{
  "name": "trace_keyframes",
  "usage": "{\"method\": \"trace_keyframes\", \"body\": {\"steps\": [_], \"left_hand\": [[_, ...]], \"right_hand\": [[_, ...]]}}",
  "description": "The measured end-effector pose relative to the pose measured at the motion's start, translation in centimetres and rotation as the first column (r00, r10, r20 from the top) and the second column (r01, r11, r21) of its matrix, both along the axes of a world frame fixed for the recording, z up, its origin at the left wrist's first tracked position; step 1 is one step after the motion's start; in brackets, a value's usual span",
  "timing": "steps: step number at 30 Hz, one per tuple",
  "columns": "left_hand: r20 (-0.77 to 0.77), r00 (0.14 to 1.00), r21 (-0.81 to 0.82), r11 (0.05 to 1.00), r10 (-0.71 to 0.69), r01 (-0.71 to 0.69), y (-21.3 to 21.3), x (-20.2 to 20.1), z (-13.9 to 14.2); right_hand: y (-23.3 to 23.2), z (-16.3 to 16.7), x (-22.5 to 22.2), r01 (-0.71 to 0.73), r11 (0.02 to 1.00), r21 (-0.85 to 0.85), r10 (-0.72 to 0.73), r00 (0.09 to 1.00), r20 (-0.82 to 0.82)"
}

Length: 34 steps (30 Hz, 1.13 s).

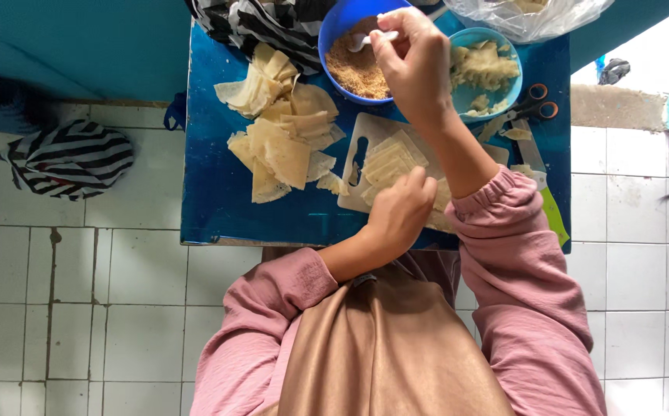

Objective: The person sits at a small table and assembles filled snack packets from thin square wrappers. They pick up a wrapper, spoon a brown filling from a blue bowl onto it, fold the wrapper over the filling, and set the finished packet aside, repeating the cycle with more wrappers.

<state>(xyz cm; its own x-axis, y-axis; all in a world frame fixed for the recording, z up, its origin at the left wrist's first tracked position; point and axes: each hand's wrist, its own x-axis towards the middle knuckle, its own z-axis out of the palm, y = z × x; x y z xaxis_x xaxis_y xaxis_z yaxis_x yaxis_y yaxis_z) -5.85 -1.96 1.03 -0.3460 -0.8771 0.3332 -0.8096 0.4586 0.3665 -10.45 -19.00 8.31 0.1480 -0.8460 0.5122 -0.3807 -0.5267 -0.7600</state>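
Note:
My right hand (413, 65) holds a white spoon (367, 40) over a dark blue bowl (334, 31) of brown crumbly filling (356, 71). My left hand (402, 212) rests on pale dough squares (388, 163) stacked on a white cutting board (357, 166), fingers curled on the top sheet. Both sleeves are pink. A heap of folded pale dough pieces (284, 127) lies to the left of the board on the blue table (211, 200).
A light blue bowl (479, 73) holds pale dough. Orange-handled scissors (535, 104) and a green-handled knife (546, 196) lie at the right. A clear plastic bag (531, 15) and striped cloth (261, 23) sit at the back. A striped bundle (69, 158) lies on the tiled floor.

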Motion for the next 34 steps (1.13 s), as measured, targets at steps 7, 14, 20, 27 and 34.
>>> {"method": "trace_keyframes", "body": {"steps": [7, 14, 20, 27, 34], "left_hand": [[-0.045, 0.999, -0.048, 0.999, 0.024, -0.026, -0.3, 0.0, -1.1], [0.015, 1.0, -0.007, 1.0, 0.023, -0.023, -0.4, -0.8, -0.5], [0.021, 0.999, 0.024, 0.998, 0.05, -0.05, 1.4, 0.7, 0.0], [-0.082, 0.995, 0.025, 0.999, 0.05, -0.048, 2.4, 1.0, 0.9], [-0.091, 0.994, 0.092, 0.994, 0.061, -0.052, 2.4, -0.7, 0.2]], "right_hand": [[1.2, -1.4, 0.4, -0.014, 0.995, 0.104, -0.001, 0.99, 0.143], [1.6, -1.7, -3.1, -0.023, 0.985, 0.171, -0.051, 0.907, 0.419], [7.7, -1.4, -10.6, -0.108, 0.946, 0.304, -0.112, 0.773, 0.624], [20.7, -2.0, -17.5, -0.012, 0.876, 0.482, -0.329, 0.716, 0.616], [26.7, -5.2, -19.5, 0.098, 0.905, 0.415, -0.253, 0.907, 0.337]]}}
